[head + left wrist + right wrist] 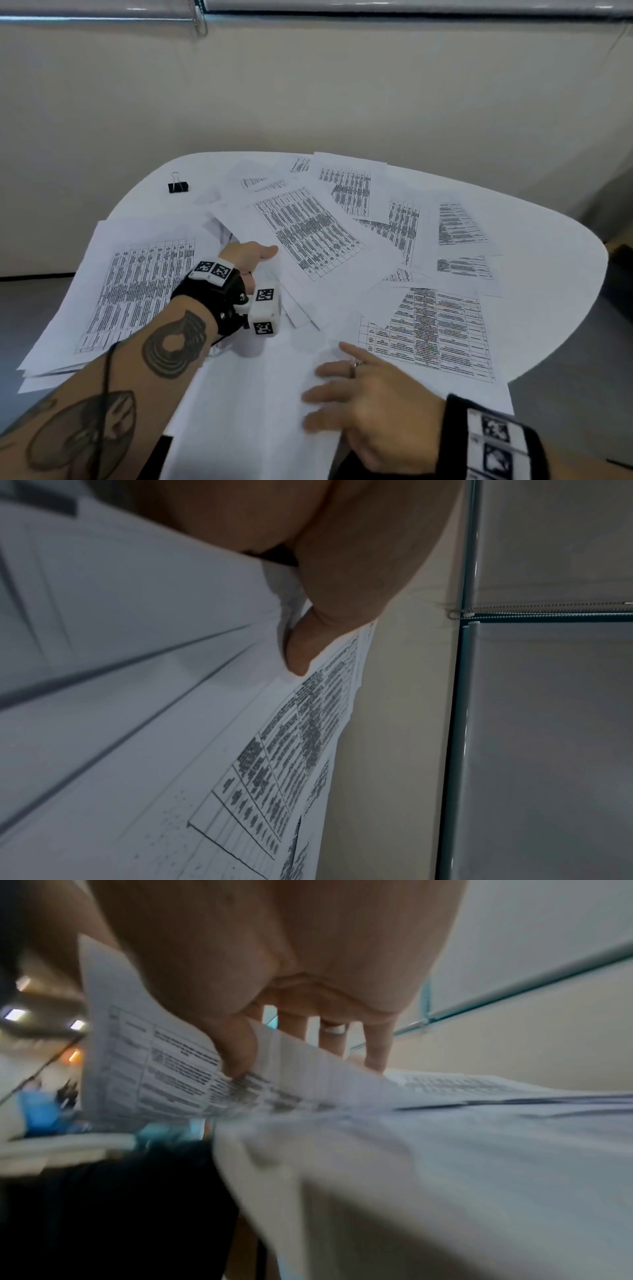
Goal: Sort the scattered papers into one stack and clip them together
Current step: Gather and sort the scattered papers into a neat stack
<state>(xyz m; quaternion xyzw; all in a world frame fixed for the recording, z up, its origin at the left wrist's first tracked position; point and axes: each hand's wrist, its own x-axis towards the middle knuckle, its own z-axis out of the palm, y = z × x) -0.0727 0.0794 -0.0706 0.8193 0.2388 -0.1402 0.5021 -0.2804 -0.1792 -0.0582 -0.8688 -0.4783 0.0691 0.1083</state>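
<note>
Printed sheets lie scattered over a white round table (555,274). A loose pile of papers (144,291) sits at the left, hanging over the table edge. My left hand (255,255) reaches to the middle and pinches the near edge of a large table-printed sheet (308,229); the left wrist view shows the thumb (304,645) pressed on that sheet (267,777). My right hand (359,394) holds a face-down sheet (257,411) at the front. Its fingers spread on top, and its thumb (236,1047) is underneath on the printed side (164,1069). A black binder clip (178,186) stands at the far left, untouched.
More sheets overlap at the far side (349,192) and right (459,226), with a coloured-table sheet (428,329) near my right hand. A beige wall rises behind the table. Grey floor shows at both sides, beyond the table's curved edge.
</note>
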